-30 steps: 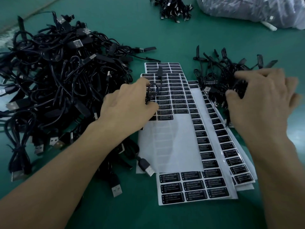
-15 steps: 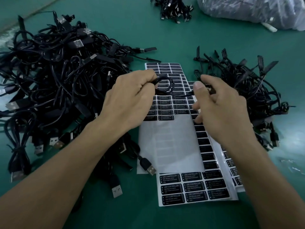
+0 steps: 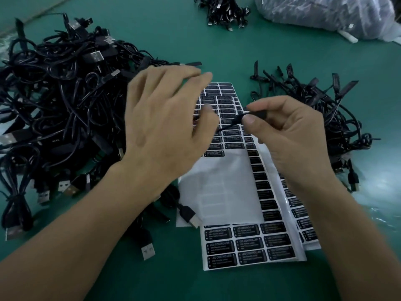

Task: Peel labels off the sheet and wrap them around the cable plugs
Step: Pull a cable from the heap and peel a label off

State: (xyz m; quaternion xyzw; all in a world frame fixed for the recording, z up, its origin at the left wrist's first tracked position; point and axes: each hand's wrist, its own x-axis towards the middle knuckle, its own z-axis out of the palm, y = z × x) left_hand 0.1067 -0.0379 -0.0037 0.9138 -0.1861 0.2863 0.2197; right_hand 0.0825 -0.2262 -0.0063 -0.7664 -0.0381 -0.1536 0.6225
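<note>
Label sheet point(image 3: 227, 192) is lying on the green table point(image 3: 152, 279), partly peeled. Over it, right hand point(image 3: 290, 137) is pinching a cable plug point(image 3: 258, 115) between thumb and forefinger. Left hand point(image 3: 165, 127) is hovering, fingers loosely spread, probably empty (blurry). Cable pile point(image 3: 54, 94) is sitting far left.

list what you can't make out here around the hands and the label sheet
Head view, the only one:
- left hand: fingers motion-blurred, so whether they pinch a label is unclear.
- cable plug: mostly covered by the right hand pinching it; any label on it is hidden.
- label sheet: upper-left rows hidden under the left hand.
- plastic bag: cut off by the top-right edge.
</note>
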